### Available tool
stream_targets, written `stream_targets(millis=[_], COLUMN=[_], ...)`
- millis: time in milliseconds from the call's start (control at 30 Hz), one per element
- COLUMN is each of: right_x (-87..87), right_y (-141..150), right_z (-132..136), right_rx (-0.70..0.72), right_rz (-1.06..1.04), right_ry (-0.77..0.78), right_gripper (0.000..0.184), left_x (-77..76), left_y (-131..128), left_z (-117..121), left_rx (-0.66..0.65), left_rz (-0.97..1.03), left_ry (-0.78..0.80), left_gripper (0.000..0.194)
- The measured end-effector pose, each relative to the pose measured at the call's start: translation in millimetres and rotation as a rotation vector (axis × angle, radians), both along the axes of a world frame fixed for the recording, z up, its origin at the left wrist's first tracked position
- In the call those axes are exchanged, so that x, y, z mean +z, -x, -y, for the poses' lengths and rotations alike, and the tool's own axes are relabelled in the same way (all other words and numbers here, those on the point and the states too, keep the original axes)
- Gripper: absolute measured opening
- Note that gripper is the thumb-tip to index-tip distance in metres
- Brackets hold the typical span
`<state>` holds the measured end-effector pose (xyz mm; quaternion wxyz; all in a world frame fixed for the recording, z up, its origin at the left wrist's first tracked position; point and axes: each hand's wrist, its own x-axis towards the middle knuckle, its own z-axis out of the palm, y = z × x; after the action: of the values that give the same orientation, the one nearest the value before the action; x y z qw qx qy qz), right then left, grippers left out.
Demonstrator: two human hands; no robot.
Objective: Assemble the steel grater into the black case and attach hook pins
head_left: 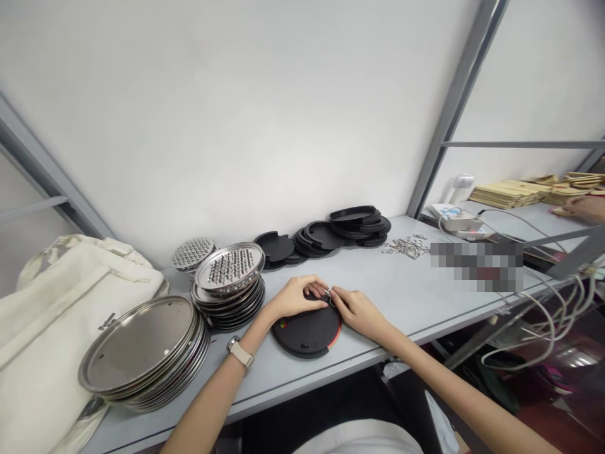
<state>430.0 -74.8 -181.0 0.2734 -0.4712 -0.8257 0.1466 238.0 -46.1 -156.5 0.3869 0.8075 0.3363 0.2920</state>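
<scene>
A round black disc (306, 331) lies on the grey table in front of me, with a red and yellow strip along its right edge and a small coloured mark at left. At its far edge, the fingertips of both my hands meet around a small shiny metal clip (327, 292) with a ring. My left hand (300, 296), a watch on its wrist, is closed in a pinch on the clip from the left, above the disc. From the right, my right hand (357, 310) pinches at the same clip and ring. The fingers partly hide the clip.
Stacked at left are large metal discs (142, 343) and round metal graters (231, 268). Black round holders (326, 236) line the wall beside loose metal clips (406, 246). A cream bag (61, 315) lies far left; white cables (543, 328) hang right. Another person's hand (586, 207) is near wooden pieces (513, 193).
</scene>
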Motion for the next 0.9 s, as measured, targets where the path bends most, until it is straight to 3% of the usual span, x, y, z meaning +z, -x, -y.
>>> stream_targets(millis=[467, 900], right_x=[-0.4, -2.5], right_y=[-11.6, -11.0], right_z=[2.2, -0.1], right_rx=[0.084, 0.080], right_rz=[-0.055, -0.069], right_ry=[0.070, 0.136], right_gripper=[0.037, 0.037], left_x=[-1.1, -1.9], left_y=[-3.4, -3.4], left_z=[0.8, -0.5], left_rx=[0.007, -0.037], left_rz=[-0.013, 0.039], left_ry=[-0.053, 0.047], left_gripper=[0.032, 0.044])
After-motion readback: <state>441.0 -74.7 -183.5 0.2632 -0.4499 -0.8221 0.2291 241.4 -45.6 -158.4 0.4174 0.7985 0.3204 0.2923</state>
